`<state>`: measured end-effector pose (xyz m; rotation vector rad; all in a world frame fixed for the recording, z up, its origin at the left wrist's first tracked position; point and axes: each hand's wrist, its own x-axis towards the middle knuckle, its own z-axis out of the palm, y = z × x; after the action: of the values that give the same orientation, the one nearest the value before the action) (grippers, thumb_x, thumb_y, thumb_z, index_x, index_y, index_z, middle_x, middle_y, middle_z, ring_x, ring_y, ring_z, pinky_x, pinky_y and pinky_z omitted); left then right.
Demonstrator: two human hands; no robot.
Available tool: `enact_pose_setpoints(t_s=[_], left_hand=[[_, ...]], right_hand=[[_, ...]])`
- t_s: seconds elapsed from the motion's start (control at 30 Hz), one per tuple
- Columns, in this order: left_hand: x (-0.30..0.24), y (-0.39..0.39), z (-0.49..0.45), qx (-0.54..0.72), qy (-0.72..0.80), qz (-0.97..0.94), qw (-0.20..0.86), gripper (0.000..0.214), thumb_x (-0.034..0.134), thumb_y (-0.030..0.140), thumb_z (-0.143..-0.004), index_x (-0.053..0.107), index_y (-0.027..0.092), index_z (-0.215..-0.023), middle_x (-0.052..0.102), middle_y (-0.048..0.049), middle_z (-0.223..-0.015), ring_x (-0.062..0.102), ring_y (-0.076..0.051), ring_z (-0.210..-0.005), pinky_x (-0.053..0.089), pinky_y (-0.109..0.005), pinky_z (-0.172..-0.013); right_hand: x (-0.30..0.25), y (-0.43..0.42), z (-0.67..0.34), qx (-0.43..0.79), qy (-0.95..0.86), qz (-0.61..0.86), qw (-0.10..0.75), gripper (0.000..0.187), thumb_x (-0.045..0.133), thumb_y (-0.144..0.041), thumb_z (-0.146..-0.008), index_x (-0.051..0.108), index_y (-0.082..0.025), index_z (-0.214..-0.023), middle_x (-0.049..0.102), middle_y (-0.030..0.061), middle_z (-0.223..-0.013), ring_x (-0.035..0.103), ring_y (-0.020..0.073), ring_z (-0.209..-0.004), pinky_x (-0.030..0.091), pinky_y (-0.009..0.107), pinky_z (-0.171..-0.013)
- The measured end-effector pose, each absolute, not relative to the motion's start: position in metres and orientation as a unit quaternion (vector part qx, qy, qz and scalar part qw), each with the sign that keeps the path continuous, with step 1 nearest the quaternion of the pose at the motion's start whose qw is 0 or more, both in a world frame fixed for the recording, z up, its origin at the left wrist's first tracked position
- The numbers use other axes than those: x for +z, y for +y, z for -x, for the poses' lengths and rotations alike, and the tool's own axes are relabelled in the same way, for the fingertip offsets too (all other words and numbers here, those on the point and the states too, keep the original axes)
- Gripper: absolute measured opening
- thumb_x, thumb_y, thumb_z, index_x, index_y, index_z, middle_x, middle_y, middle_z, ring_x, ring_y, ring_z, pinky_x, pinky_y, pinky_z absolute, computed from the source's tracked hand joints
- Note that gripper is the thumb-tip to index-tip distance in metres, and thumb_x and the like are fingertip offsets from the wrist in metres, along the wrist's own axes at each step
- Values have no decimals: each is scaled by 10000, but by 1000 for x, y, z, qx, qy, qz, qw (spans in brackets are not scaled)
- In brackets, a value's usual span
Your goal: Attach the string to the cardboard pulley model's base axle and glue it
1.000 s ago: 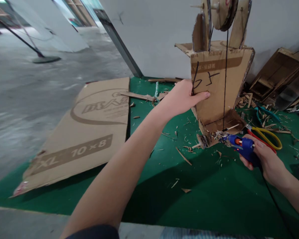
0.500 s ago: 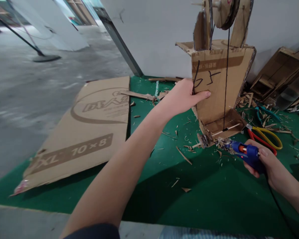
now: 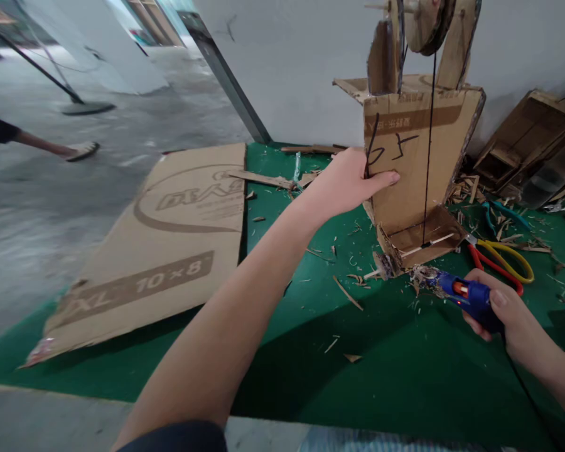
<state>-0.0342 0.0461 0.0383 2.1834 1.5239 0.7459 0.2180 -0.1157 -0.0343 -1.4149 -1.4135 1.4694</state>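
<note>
My left hand [image 3: 353, 181] grips the left edge of an upright cardboard structure [image 3: 414, 157], thumb on its front face and fingers hidden behind. A round pulley [image 3: 426, 28] sits at the top, and a black string [image 3: 430, 138] runs down from it to a small stick [image 3: 428, 243] at the base. My right hand [image 3: 503, 314] is wrapped round a blue hot glue gun [image 3: 471, 298]. Its nozzle, matted with glue and scraps, points at the lower front corner, beside a small cardboard wheel [image 3: 383, 265]. Whether the nozzle touches the cardboard I cannot tell.
A large cardboard sheet [image 3: 169, 238] lies on the green table [image 3: 311, 376] at left. Right of the structure are scissors [image 3: 503, 260], teal-handled pliers [image 3: 503, 216] and another cardboard build [image 3: 527, 144]. Scraps are scattered about. A person's leg [image 3: 42, 141] shows at far left.
The glue gun has drawn slightly right, away from the structure's lower corner. My left hand keeps its hold. A person's leg has come into view at far left.
</note>
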Motion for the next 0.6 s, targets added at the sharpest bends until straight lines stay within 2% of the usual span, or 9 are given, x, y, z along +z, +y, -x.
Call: enact_pose_setpoints(t_s=[0.13,0.37,0.6], left_hand=[[37,47,35,257,533,-784,188,335,531,398,-850,269,207,-768,223,5,-771,421,-94,-729,270,-230,-622],[36,48,35,265,540,-781,168,379,581,417,-809,273,202,-760,225,5,-763,416,-101,-725,273,-241,-615],[32,52,37,266,537,-779,184,338,537,405,-842,275,201,-781,226,-4,-787,430,-113,-761,291,-250,-639]], right_hand=[[-40,-118,-220,554,-550,534,324,589,381,-787,-845,487,-213,-924,522,-28,-600,412,97,-493,353,229,-477],[-51,-120,-222,551,-560,521,335,564,372,-753,-874,501,-207,-938,517,-22,-630,413,99,-526,342,228,-494],[-54,-124,-228,572,-580,486,317,622,392,-780,-843,486,-205,-1061,537,1,-735,452,122,-602,367,243,-532]])
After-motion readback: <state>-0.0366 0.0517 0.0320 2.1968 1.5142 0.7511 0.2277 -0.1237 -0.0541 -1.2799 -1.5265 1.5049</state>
